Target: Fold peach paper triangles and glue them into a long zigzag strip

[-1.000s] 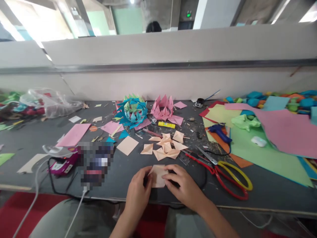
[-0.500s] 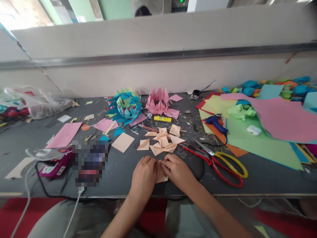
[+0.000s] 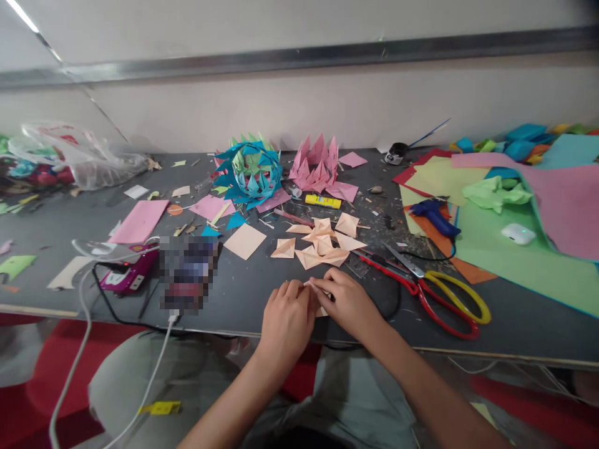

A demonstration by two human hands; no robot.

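Since a second ago, the left hand (image 3: 287,317) and right hand (image 3: 347,300) have closed in over the peach paper (image 3: 322,311), mostly covering it; both hands' fingers pinch it near the tabletop's (image 3: 234,296) front edge. Beyond lie folded peach pieces (image 3: 322,258); rightward, scissors (image 3: 415,270).

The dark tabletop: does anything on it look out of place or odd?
Two things, perhaps. At the right, a light-green paper lies crumpled, odd beside the smoother pink sheet. And dark debris litters the tabletop to the right of the yellow tube, looking like unswept waste.
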